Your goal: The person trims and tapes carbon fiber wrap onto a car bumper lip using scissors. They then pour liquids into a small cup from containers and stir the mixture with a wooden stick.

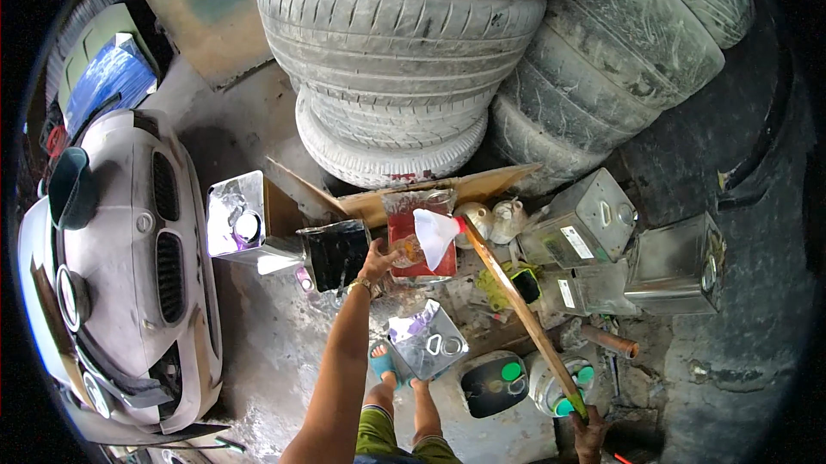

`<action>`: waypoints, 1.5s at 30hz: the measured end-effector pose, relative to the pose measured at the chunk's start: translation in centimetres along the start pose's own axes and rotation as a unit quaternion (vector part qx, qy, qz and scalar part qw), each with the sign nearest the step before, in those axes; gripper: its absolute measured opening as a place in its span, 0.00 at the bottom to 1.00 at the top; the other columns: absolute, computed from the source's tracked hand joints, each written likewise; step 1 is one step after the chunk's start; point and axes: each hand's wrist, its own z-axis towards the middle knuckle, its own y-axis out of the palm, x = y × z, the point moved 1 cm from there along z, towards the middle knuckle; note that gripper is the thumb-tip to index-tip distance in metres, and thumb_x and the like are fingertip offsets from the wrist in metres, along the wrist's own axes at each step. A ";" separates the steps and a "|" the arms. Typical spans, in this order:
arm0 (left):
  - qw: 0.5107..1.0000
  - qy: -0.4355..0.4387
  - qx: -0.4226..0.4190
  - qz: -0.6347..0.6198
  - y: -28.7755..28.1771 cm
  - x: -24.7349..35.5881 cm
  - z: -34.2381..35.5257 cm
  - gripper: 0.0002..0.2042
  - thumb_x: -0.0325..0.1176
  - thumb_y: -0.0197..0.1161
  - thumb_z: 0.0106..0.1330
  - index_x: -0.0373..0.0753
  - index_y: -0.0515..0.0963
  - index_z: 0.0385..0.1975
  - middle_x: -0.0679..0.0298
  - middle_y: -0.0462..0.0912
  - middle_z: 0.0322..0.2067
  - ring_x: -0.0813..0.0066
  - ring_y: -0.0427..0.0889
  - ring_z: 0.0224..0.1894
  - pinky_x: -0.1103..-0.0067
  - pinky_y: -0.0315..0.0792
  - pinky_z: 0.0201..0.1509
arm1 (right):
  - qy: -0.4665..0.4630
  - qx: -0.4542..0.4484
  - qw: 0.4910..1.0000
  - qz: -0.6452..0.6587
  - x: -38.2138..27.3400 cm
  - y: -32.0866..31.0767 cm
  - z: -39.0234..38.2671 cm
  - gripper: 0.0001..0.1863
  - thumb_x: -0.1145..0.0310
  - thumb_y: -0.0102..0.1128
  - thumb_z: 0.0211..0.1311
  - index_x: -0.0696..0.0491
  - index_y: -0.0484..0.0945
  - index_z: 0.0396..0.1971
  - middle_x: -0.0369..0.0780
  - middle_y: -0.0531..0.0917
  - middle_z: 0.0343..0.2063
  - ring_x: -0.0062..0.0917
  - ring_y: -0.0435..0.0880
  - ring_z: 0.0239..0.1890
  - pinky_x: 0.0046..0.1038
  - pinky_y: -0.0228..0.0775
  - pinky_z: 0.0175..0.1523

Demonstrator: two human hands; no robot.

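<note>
My left hand is closed on a clear plastic container with something orange on it, over a red-coated open tin. A white funnel with a red tip sits beside it, at the upper end of a long wooden stick; whether they are joined I cannot tell. My right hand grips the stick's lower, green-stained end. A black-lined open tin is just left of my left hand. Below, a metal can stands near my sandalled feet.
A pale car bumper and hood lie at left. Stacked tyres and leaning tyres rise behind cardboard. Several metal cans, white jugs, a yellow-stained container and buckets crowd the right and front.
</note>
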 end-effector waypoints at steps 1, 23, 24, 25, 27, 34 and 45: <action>1.000 -0.006 0.001 0.006 0.7 -0.1 0.0 0.51 0.43 0.78 0.47 0.28 0.50 0.65 0.45 0.73 0.52 0.61 0.78 0.49 0.74 0.78 0.44 | 0.002 0.002 1.000 -0.005 0.9 0.0 -0.4 0.14 0.63 0.69 0.51 0.55 0.74 0.27 0.44 0.74 0.13 0.36 0.73 0.15 0.36 0.64 0.24; 0.991 0.033 -0.055 -0.115 -1.9 2.0 -9.6 0.40 0.38 0.70 0.57 0.34 0.53 0.65 0.45 0.74 0.52 0.63 0.77 0.51 0.70 0.72 0.55 | 0.221 -0.281 0.906 0.226 -0.2 3.3 6.1 0.19 0.56 0.60 0.63 0.54 0.70 0.20 0.31 0.69 0.11 0.13 0.64 0.11 0.21 0.53 0.16; 0.989 0.019 -0.069 -0.131 -1.6 3.1 -11.2 0.40 0.39 0.69 0.57 0.37 0.53 0.65 0.46 0.70 0.56 0.63 0.75 0.53 0.70 0.73 0.54 | 0.167 -0.291 0.919 0.205 -0.2 4.6 7.3 0.18 0.59 0.59 0.64 0.54 0.70 0.19 0.31 0.69 0.11 0.13 0.65 0.11 0.21 0.54 0.16; 0.986 0.020 -0.072 -0.149 -1.2 4.1 -12.9 0.40 0.41 0.69 0.57 0.38 0.53 0.66 0.47 0.68 0.58 0.63 0.73 0.55 0.70 0.72 0.56 | 0.175 -0.297 0.912 0.222 0.0 6.6 8.1 0.16 0.61 0.58 0.65 0.54 0.71 0.21 0.31 0.71 0.12 0.13 0.65 0.12 0.21 0.54 0.16; 0.981 0.034 -0.079 -0.174 -0.4 7.2 -17.3 0.41 0.43 0.69 0.57 0.41 0.53 0.66 0.50 0.67 0.59 0.64 0.70 0.58 0.69 0.67 0.59 | 0.177 -0.328 0.891 0.261 -1.9 10.4 10.0 0.12 0.64 0.57 0.65 0.56 0.73 0.25 0.32 0.73 0.15 0.14 0.66 0.13 0.21 0.54 0.17; 0.975 0.116 -0.095 -0.162 1.4 14.3 -27.1 0.40 0.37 0.70 0.56 0.41 0.53 0.66 0.54 0.67 0.60 0.65 0.67 0.61 0.70 0.61 0.64 | 0.129 -0.414 0.813 0.388 -10.7 25.8 17.1 0.12 0.64 0.57 0.63 0.58 0.76 0.39 0.38 0.79 0.24 0.19 0.77 0.22 0.22 0.67 0.24; 0.974 0.115 -0.188 0.040 1.9 15.2 -28.2 0.28 0.46 0.51 0.68 0.41 0.57 0.65 0.59 0.68 0.56 0.63 0.67 0.58 0.69 0.62 0.63 | 0.209 -0.095 0.845 0.484 -8.5 21.2 -2.6 0.21 0.56 0.60 0.62 0.53 0.74 0.49 0.38 0.82 0.36 0.23 0.81 0.29 0.29 0.73 0.31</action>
